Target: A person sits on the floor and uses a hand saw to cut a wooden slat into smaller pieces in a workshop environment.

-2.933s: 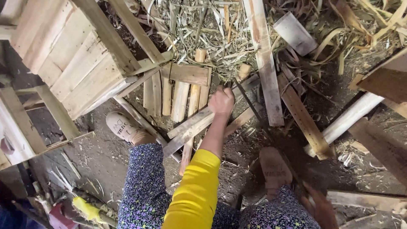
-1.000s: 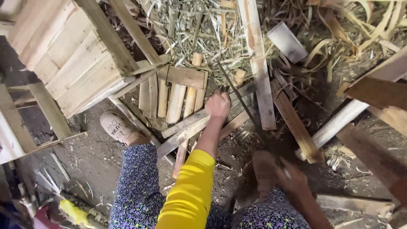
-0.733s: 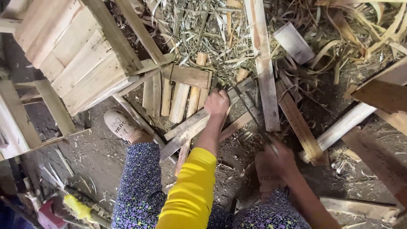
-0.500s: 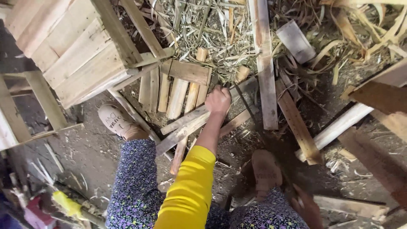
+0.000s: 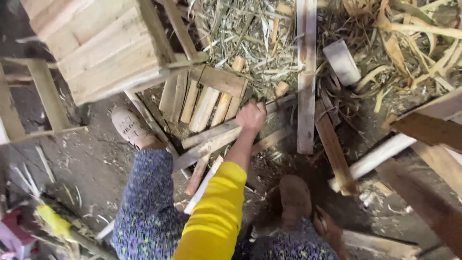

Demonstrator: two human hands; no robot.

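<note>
The left hand point(image 5: 251, 117), at the end of a yellow sleeve point(image 5: 216, 212), is stretched out to the middle of the scene and closed in a fist around the end of a long wooden slat point(image 5: 226, 136); the knuckles face the camera, so the fingers are curled under and pinching the wood. The slat runs slantwise from lower left up to the hand, lying across other loose strips on the dirt floor point(image 5: 86, 163) (a second, similar strip lies just beside it). Just beyond the hand sits a small panel of short split staves point(image 5: 202, 101) nailed under a crosspiece point(image 5: 219, 79), touching the corner of a pale wooden crate point(image 5: 106, 48) at upper left.

The right hand point(image 5: 327, 228) is low at the bottom right, blurred and partly cut off; whether it is spread or closed cannot be told. A brown shoe point(image 5: 294, 197) is planted near it, and a pale shoe point(image 5: 129, 127) stands on the left, close to the slat's lower end; both legs wear speckled blue trousers point(image 5: 144, 207).

An upright plank point(image 5: 306, 72) lies to the right of the fist, with straw and husks point(image 5: 240, 29) heaped behind it; a white block point(image 5: 341, 61) rests among the straw.
</note>
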